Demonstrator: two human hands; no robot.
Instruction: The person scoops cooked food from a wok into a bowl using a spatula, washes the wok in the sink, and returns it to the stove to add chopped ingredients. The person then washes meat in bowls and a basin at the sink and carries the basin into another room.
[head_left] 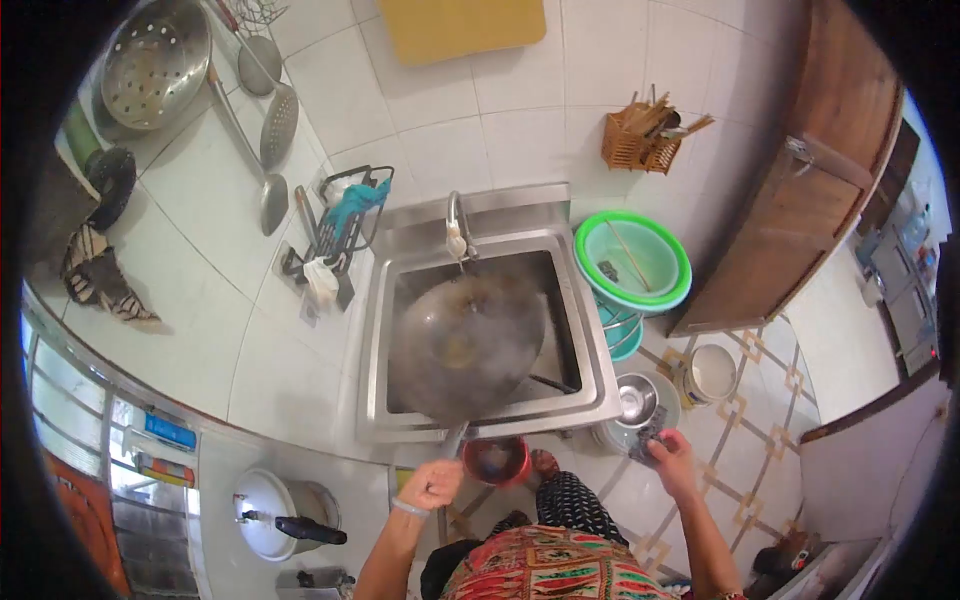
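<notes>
A large dark wok (420, 350) rests tilted in the steel sink (375, 330), with steam or haze over it. Its bowl lies under the tap (455, 225), and some liquid shows at the bottom. My left hand (430, 485) is closed around the wok's handle (455, 440) at the sink's front edge. Off to the right of the sink, my right hand (673, 462) pinches a dark grey, mesh-like scouring pad (652, 436). Below that pad, a steel bowl (636, 400) sits in a larger pale basin.
Green and mint basins (684, 262) stand right of the sink. A red bucket (497, 462) is on the floor in front, and a white bucket (711, 373) farther right. A pressure cooker (270, 515) occupies the left counter. Ladles (272, 205) hang on the wall beside a wire rack (350, 220).
</notes>
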